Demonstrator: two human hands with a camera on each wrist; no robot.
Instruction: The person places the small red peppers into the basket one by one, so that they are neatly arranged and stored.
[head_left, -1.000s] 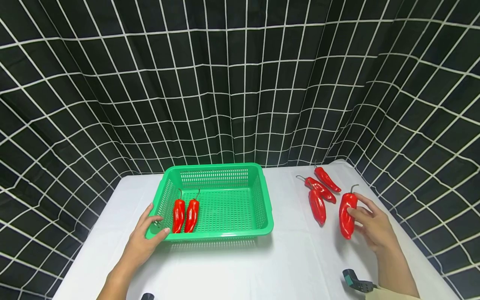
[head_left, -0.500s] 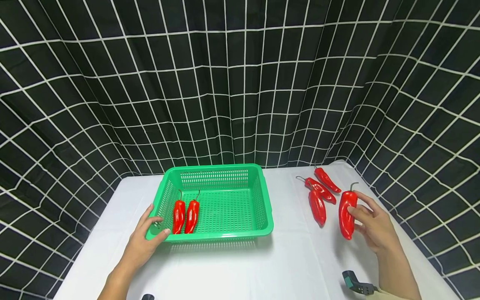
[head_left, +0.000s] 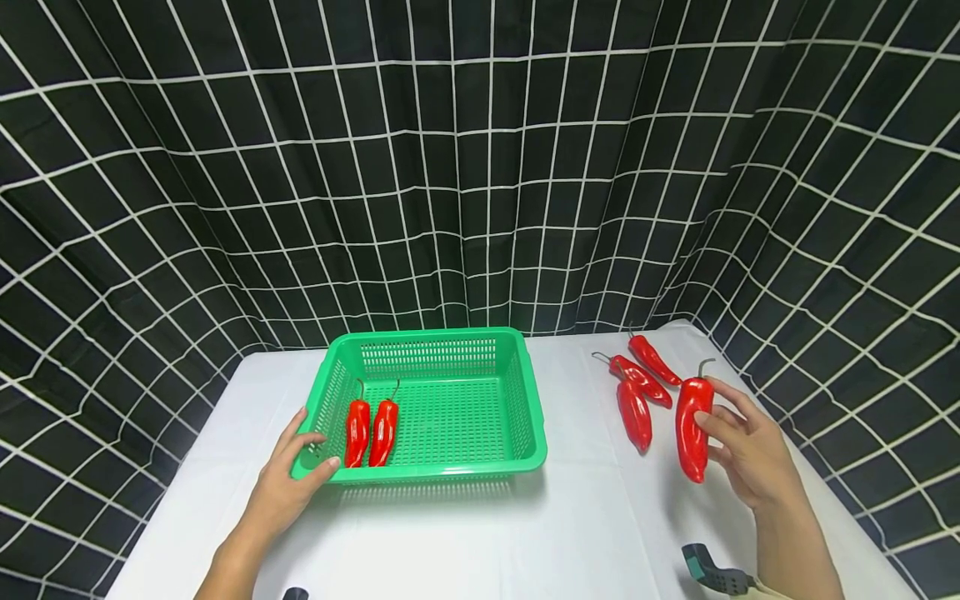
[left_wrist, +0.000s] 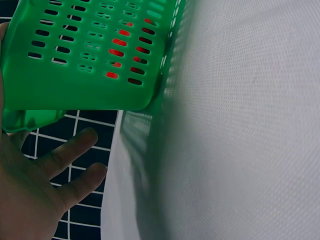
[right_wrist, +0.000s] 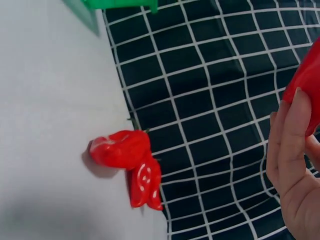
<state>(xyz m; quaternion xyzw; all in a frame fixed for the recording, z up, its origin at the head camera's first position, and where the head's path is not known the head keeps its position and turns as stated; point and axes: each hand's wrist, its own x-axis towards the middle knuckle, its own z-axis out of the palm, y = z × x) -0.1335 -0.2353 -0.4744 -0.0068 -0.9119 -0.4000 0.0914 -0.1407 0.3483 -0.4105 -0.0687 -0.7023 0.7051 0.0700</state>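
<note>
My right hand (head_left: 746, 446) holds a glossy red chili pepper (head_left: 692, 429) upright above the table's right side, thumb on its near face and fingers behind. Its curved stem points up. In the right wrist view the same pepper (right_wrist: 306, 82) is cut off at the right edge. My left hand (head_left: 288, 475) rests at the near left corner of a green plastic basket (head_left: 450, 472), thumb and index finger over the rim. In the left wrist view, two fingers (left_wrist: 75, 185) of it stretch out straight below the basket's wall. Two red peppers (head_left: 384, 432) lie side by side inside the basket's left part.
Three more red peppers (head_left: 635, 415) lie close together on the white tablecloth (head_left: 577, 517), right of the basket. A black curtain (head_left: 472, 167) with a white grid encloses the back and sides. A dark wrist-camera mount (head_left: 716, 571) sits by the right forearm.
The pepper in my right hand has shifted very slightly left and toward me. My left hand, the basket and the peppers lying down have stayed in place.
</note>
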